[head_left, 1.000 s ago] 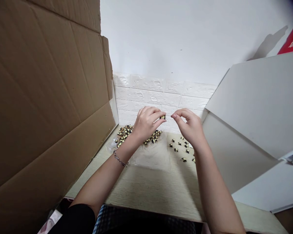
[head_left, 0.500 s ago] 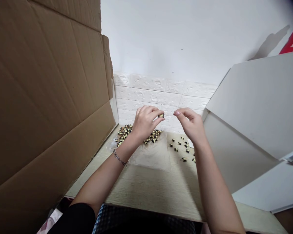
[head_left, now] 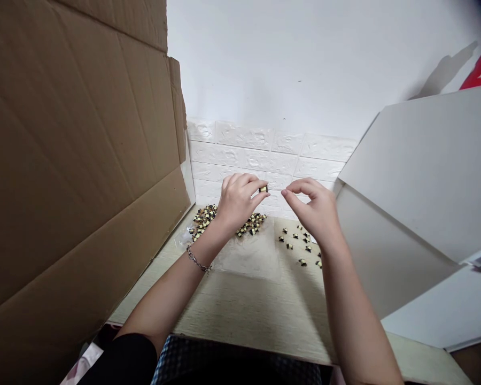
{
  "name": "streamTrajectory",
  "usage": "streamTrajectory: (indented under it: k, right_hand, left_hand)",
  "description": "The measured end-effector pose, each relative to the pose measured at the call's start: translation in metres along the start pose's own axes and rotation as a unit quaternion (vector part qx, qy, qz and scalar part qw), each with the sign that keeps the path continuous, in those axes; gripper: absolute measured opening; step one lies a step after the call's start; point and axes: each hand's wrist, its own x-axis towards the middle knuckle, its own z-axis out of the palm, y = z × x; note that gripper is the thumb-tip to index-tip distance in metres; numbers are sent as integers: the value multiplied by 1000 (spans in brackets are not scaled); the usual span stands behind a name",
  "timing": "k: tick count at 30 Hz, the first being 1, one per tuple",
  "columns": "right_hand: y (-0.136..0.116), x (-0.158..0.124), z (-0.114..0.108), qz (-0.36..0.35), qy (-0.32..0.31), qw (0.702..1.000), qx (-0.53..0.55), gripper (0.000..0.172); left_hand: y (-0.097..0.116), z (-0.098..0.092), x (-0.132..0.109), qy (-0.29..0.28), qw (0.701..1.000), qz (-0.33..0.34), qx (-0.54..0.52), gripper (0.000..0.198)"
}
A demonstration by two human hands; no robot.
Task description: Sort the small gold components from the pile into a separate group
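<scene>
My left hand (head_left: 240,200) pinches a small black and yellow part (head_left: 263,189) between thumb and fingers, raised above the table. To its right, my right hand (head_left: 310,206) hangs at the same height with thumb and index fingertips pressed together; whatever they hold, if anything, is too small to make out. Below and behind my left hand, a pile of similar parts (head_left: 204,216) lies on a clear plastic bag (head_left: 248,256). Several more parts (head_left: 306,240) are scattered on the table beneath my right hand.
A tall cardboard sheet (head_left: 84,144) walls off the left of the pale table (head_left: 240,310). White panels (head_left: 420,176) stand at the right. Behind the table is a white wall with brick-pattern covering (head_left: 244,136).
My right hand's thumb and fingertips have come a little nearer to my left hand and pressed together. My left hand still holds the part, almost unmoved.
</scene>
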Motion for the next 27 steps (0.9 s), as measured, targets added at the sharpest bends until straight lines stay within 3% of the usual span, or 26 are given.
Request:
streamTrajectory:
  k: [9,27]
  right_hand:
    - [2,2,1,-9,24,999,-40,11]
    - [24,4,19,94,-27,991,88,16]
  left_hand:
    - [2,-1,-1,-6,1000,4,-8,20]
    - [6,1,0,-4,999,6,-34,21]
